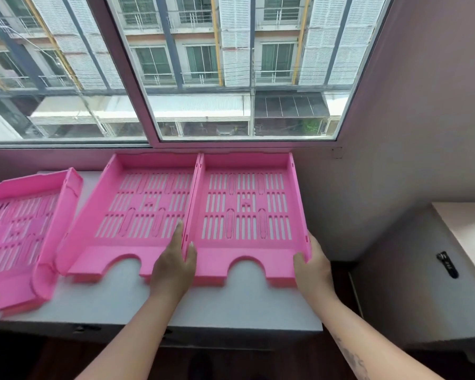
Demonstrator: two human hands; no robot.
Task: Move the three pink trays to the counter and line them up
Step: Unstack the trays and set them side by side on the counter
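Three pink slotted trays lie on the white counter (231,305) under the window. The right tray (247,250) sits flat, its back against the wall. My left hand (173,267) pinches its left side wall, fingers reaching over into the middle tray. My right hand (313,264) grips its front right corner. The middle tray (115,253) lies side by side with the right tray, their walls touching. The left tray (19,215) lies angled, partly cut off by the frame's left edge, its right wall next to the middle tray's front corner.
A window frame (154,144) and pink wall rise right behind the trays. The counter ends just right of the right tray. A grey cabinet (412,283) with a black handle (448,264) and a beige top stands lower at the right.
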